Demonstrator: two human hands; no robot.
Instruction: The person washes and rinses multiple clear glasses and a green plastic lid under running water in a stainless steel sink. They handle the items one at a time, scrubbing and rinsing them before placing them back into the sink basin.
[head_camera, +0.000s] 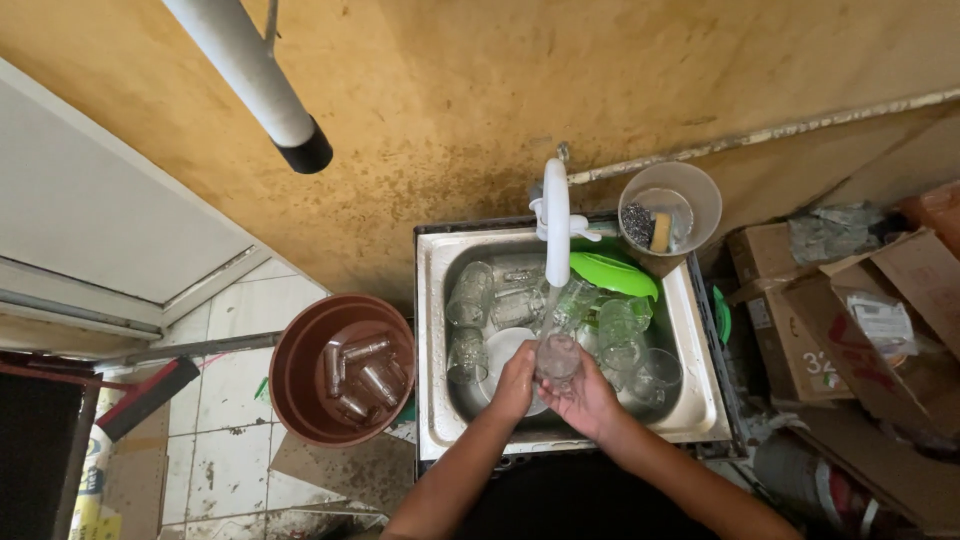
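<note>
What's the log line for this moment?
left hand: on glass | right hand: holding glass | tap: above glass | sink: full of glasses

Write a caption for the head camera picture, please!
Two hands hold a glass under the white tap over a sink of glasses.

- brown tub (300, 385) of bottles on tiled floor (225, 440)
- clear container (670, 205) with sponge at sink corner
- cardboard boxes (850, 330) on the right
- white pipe (250, 80) overhead
</note>
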